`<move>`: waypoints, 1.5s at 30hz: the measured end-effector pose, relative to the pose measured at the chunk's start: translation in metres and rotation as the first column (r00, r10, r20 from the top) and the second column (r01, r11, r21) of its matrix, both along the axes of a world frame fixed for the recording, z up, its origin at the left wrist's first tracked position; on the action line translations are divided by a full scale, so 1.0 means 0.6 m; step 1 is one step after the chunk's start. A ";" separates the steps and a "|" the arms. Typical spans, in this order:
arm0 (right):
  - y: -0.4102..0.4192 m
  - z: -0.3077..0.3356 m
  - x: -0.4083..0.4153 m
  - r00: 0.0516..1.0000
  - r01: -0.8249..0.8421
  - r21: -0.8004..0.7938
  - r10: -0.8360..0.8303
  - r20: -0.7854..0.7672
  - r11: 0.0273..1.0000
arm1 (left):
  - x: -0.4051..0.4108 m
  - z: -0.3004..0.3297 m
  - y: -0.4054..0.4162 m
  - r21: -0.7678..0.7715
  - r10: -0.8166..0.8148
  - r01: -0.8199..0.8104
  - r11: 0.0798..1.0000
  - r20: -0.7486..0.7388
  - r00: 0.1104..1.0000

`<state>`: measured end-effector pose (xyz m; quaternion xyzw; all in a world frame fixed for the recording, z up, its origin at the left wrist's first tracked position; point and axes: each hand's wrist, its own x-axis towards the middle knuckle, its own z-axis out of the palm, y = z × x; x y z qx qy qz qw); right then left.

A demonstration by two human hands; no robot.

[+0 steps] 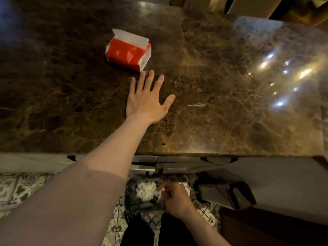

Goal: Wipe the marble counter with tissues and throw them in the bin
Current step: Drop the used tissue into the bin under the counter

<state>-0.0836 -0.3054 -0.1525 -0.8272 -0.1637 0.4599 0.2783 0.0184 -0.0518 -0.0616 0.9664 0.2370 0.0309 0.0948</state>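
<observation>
No readable text, label, brand, number or sign was found, red and white tissue pack (129, 53) on the tabletop (221, 103) was seen without legible print, nothing was marked on the marble.

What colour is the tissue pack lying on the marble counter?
Red with white ends and an open white flap: the tissue pack shows best in the head view, just beyond the left hand.

Left hand (145, 102) flat on marble counter (230, 103); right hand (174, 197) holds tissue (160, 195) over bin (140, 201).
</observation>
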 end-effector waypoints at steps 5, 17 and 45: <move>0.015 -0.068 -0.014 0.966 -0.087 -0.087 0.106 0.235 0.992 | 0.000 0.001 0.000 0.014 -0.001 0.001 1.000 -0.004 1.000; 0.051 -0.108 -0.038 0.899 -0.309 -0.290 0.377 0.222 0.906 | 0.003 0.000 -0.003 0.019 0.004 -0.003 1.000 -0.021 1.000; 0.180 0.390 0.311 0.538 -0.230 0.190 -0.038 0.842 0.954 | -0.002 0.018 -0.008 -0.045 0.014 -0.017 0.999 -0.059 0.998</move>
